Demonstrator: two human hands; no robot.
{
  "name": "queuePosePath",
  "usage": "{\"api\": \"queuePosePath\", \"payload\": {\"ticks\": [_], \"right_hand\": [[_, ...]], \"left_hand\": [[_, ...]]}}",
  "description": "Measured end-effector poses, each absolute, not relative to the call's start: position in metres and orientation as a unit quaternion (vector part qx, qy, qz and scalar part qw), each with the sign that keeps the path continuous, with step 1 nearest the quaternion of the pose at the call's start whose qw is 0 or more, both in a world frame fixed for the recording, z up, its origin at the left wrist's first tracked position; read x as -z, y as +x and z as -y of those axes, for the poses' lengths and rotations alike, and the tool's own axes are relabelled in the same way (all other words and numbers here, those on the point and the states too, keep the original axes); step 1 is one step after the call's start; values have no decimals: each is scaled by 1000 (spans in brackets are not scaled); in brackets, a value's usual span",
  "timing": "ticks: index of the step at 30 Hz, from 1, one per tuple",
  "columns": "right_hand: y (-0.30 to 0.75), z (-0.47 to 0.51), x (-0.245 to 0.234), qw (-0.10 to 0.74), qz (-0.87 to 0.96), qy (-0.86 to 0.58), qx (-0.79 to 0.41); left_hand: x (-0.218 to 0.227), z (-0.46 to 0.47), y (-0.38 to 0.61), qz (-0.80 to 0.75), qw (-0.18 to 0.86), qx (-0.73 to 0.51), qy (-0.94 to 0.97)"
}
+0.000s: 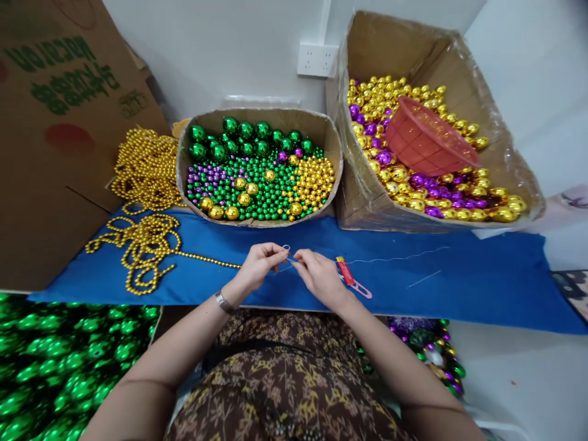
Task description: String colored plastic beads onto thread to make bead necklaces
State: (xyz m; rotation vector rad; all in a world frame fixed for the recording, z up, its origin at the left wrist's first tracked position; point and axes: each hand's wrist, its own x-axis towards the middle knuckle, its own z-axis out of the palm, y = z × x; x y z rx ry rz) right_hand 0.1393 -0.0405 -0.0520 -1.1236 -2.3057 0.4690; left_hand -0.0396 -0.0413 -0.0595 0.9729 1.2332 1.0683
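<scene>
Both my hands meet over the blue cloth (303, 236), pinching a thin pale thread. My left hand (264, 262) has its fingertips closed on a small loop of the thread (286, 247). Close beside it, my right hand (316, 274) grips the thread too, fingers pressed together. A long stretch of it trails rightward across the cloth. A gold bead string (209, 258) reaches from a loose heap on the left to my left hand; whether it joins the thread is hidden. Just right of my right hand lies a red and pink cutter-like tool (350, 275).
A low carton (260, 224) holds green, purple and gold beads. The taller carton (367, 211) holds gold and purple beads and a red basket (427, 138). Gold bead strings (144, 168) pile at left beside a large box (78, 184). A needle-like piece (424, 278) lies right.
</scene>
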Motion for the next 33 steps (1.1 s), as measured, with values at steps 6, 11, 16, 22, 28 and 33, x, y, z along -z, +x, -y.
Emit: {"api": "queuePosePath", "payload": {"ticks": [6, 11, 16, 22, 28, 33], "right_hand": [[151, 31, 46, 243, 891, -376, -75], [144, 23, 48, 256, 899, -341, -99], [140, 28, 46, 326, 858, -388, -87], [135, 44, 48, 310, 854, -413, -66], [131, 42, 50, 309, 842, -435, -76], [128, 41, 48, 286, 853, -437, -15]], "left_hand": [[52, 43, -46, -489, 617, -417, 454], [52, 45, -46, -448, 692, -342, 452], [51, 48, -40, -461, 677, -395, 417], [55, 49, -35, -496, 582, -441, 470], [50, 52, -38, -505, 464, -389, 615], [49, 53, -35, -538, 309, -379, 686]]}}
